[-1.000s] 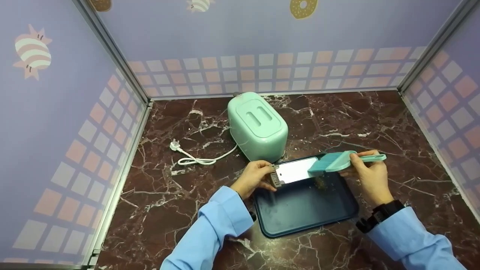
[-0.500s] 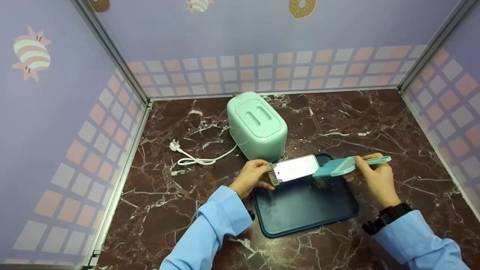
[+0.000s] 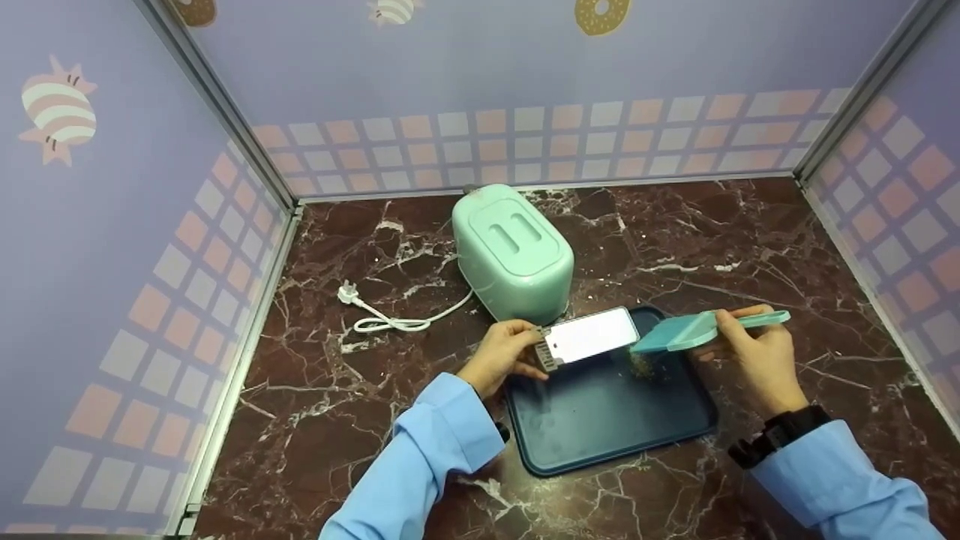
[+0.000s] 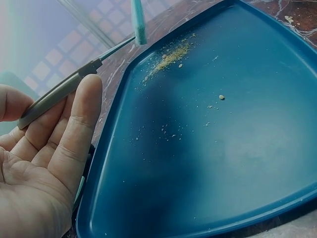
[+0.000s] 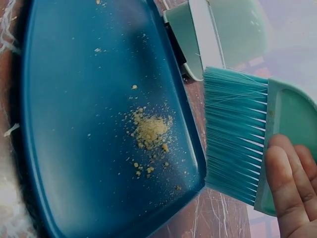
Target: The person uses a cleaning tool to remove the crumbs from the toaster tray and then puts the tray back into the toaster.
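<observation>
My left hand (image 3: 504, 355) pinches the slotted grey end of a toaster crumb tray (image 3: 592, 335), whose bright flat plate reaches rightward over a dark blue tray (image 3: 615, 420). In the left wrist view, thumb and fingers grip the crumb tray's thick handle (image 4: 54, 94). My right hand (image 3: 763, 360) holds a teal hand brush (image 5: 233, 134) by its handle. Its bristles hang by the plate's far right end, above the blue tray's back right corner. Yellowish crumbs (image 5: 151, 130) lie heaped there, with finer specks scattered around.
A mint toaster (image 3: 514, 255) stands behind the blue tray, its top closed by a lid with two grooves. Its white cord (image 3: 405, 324) and plug lie to the left. Patterned walls enclose the back and sides of the marbled table (image 3: 360, 450).
My right hand has drawn the brush rightward, off the crumb tray's plate to just past its end. The left hand and crumb tray have barely shifted.
</observation>
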A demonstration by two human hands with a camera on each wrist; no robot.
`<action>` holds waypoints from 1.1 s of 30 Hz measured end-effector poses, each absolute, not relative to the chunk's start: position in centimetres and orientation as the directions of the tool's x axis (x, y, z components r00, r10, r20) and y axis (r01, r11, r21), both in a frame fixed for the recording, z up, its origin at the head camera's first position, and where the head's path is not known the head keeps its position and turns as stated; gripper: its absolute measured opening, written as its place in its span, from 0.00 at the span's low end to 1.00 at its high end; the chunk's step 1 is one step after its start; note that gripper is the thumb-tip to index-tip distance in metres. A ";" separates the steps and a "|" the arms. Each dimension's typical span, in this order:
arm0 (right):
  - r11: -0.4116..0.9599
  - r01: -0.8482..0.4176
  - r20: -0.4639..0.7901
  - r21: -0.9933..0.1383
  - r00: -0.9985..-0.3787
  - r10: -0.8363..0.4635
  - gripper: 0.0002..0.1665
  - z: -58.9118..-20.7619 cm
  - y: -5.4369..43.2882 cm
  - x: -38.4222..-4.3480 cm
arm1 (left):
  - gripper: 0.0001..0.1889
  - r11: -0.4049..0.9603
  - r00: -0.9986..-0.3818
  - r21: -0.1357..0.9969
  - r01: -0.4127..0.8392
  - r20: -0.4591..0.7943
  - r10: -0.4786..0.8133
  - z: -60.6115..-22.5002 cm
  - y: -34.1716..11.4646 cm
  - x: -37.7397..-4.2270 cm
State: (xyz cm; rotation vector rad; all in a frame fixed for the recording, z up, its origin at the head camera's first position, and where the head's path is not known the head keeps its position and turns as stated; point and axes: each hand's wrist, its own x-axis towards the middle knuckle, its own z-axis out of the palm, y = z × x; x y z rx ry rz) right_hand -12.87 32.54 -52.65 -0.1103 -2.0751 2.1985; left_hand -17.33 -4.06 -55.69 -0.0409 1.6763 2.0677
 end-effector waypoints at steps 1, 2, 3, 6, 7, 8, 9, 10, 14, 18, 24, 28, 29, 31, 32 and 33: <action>-0.061 -0.040 0.031 -0.997 -0.988 0.148 0.20 -52.6 32.5 -13.0 | 0.09 -0.139 -0.886 0.915 -0.378 -0.314 0.341 -55.7 -4.1 -17.3; -0.074 -0.047 0.034 -0.996 -0.986 0.165 0.20 -52.5 32.6 -13.1 | 0.09 -0.140 -0.886 0.915 -0.379 -0.315 0.341 -55.7 -4.1 -17.3; -0.087 -0.055 0.038 -0.995 -0.982 0.184 0.19 -52.5 32.6 -13.2 | 0.09 -0.142 -0.885 0.914 -0.381 -0.317 0.341 -55.7 -4.1 -17.3; -0.182 -0.083 0.035 -0.980 -0.966 0.256 0.18 -52.4 32.8 -13.7 | 0.09 -0.143 -0.884 0.912 -0.385 -0.319 0.342 -55.7 -4.1 -17.2; -0.224 -0.093 0.029 -0.970 -0.961 0.275 0.17 -52.4 32.9 -13.9 | 0.09 -0.142 -0.883 0.911 -0.386 -0.321 0.343 -55.7 -4.1 -17.2; -0.275 -0.102 0.018 -0.956 -0.956 0.292 0.17 -52.4 33.0 -14.0 | 0.09 -0.141 -0.883 0.912 -0.386 -0.320 0.344 -55.7 -4.1 -17.1; -0.312 -0.106 0.006 -0.944 -0.952 0.305 0.18 -52.4 33.2 -14.1 | 0.09 -0.138 -0.882 0.912 -0.386 -0.321 0.345 -55.7 -4.1 -17.1; -0.347 -0.110 -0.005 -0.931 -0.949 0.314 0.18 -52.5 33.4 -14.3 | 0.09 -0.134 -0.881 0.913 -0.385 -0.321 0.347 -55.7 -4.2 -17.1; -0.395 -0.087 -0.050 -0.914 -0.945 0.324 0.21 -52.7 34.2 -14.5 | 0.10 -0.128 -0.879 0.914 -0.385 -0.321 0.353 -55.8 -4.2 -17.0; -0.400 -0.058 -0.087 -0.915 -0.938 0.337 0.22 -53.0 34.7 -14.5 | 0.09 -0.137 -0.878 0.911 -0.388 -0.320 0.356 -55.9 -4.2 -16.9; -0.387 -0.010 -0.137 -0.922 -0.927 0.349 0.22 -53.9 35.4 -14.8 | 0.08 -0.146 -0.880 0.910 -0.388 -0.319 0.352 -55.9 -4.2 -16.9; -0.356 0.035 -0.169 -0.934 -0.920 0.354 0.23 -54.7 36.0 -15.0 | 0.09 -0.146 -0.880 0.910 -0.389 -0.320 0.351 -55.9 -4.2 -16.9; -0.347 0.046 -0.179 -0.937 -0.916 0.360 0.23 -55.0 36.2 -15.1 | 0.09 -0.146 -0.879 0.909 -0.390 -0.321 0.353 -55.9 -4.2 -16.9; -0.349 0.062 -0.197 -0.935 -0.909 0.368 0.23 -55.5 36.5 -15.2 | 0.09 -0.147 -0.878 0.908 -0.391 -0.321 0.354 -55.9 -4.2 -16.9; -0.354 0.064 -0.203 -0.933 -0.907 0.370 0.24 -55.6 36.6 -15.2 | 0.09 -0.149 -0.878 0.908 -0.391 -0.320 0.355 -55.9 -4.2 -16.9; -0.357 0.064 -0.204 -0.932 -0.907 0.369 0.26 -55.8 36.7 -15.2 | 0.08 -0.150 -0.879 0.908 -0.391 -0.319 0.355 -55.9 -4.2 -16.9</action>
